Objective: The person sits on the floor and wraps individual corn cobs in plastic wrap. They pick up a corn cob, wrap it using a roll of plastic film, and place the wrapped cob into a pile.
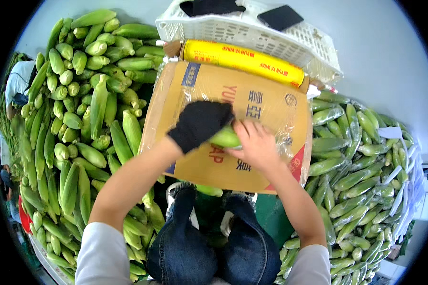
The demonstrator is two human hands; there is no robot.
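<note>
A green ear of corn in its husk (225, 138) lies between my hands, over a flat cardboard box (196, 169) covered with clear plastic film. My left hand (204, 121), in a black knitted glove, grips the ear's left part and hides it. Bare fingers of my right hand (255, 140) close around its right end. Whether film covers this ear cannot be made out. Along the box's far edge lies a yellow roll of plastic wrap (242, 63), its brown ends showing.
Husked-on corn (69, 121) is heaped at left. Film-wrapped ears (356, 185) are piled at right. Behind the roll, a white plastic basket (232, 34) carries a dark phone (280, 17) and black cloth (212, 7). Another person (19, 82) bends at far left.
</note>
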